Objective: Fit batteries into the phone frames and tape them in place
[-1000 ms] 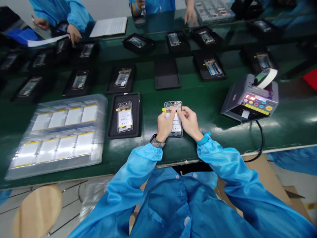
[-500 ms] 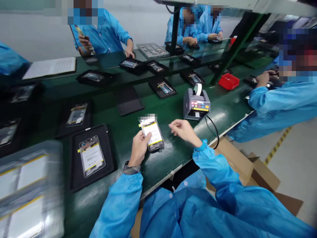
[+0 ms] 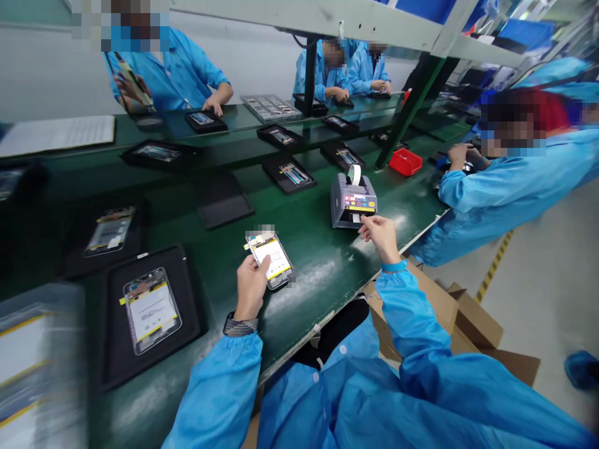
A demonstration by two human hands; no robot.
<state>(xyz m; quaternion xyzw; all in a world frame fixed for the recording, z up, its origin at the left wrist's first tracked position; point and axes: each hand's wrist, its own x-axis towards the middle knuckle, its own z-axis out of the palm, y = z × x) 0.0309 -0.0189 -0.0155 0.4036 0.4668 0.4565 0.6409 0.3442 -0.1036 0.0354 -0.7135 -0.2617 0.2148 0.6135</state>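
1. Phone (image 3: 274, 254), its insides exposed, is sitting in the left hand (image 3: 251, 284) above the green tabletop (image 3: 318, 255); its white battery (image 3: 277, 262) is carrying printed lines too small to read.
2. That hand is clamping the phone's left side, its thumb lying across the battery.
3. Left of this hand, a black tray (image 3: 115, 362) is bearing a second opened phone (image 3: 152, 308), its label also illegible; a clear plastic stack (image 3: 68, 355) is standing farther left.
4. Below the right wrist, cardboard boxes (image 3: 437, 299) are lying past the table's worn, pale edge.
5. The right hand (image 3: 381, 237) is bringing thumb and fingers near each other beside a white tape tab (image 3: 356, 218); I cannot tell whether they are gripping it.
6. Just beyond that hand, a grey tape dispenser (image 3: 337, 209) is showing red digits, unreadable, over coloured buttons.
7. Beyond both hands, more trays (image 3: 224, 202) are lining the bench, and co-workers in blue (image 3: 187, 68) are working before a pale wall (image 3: 262, 72).
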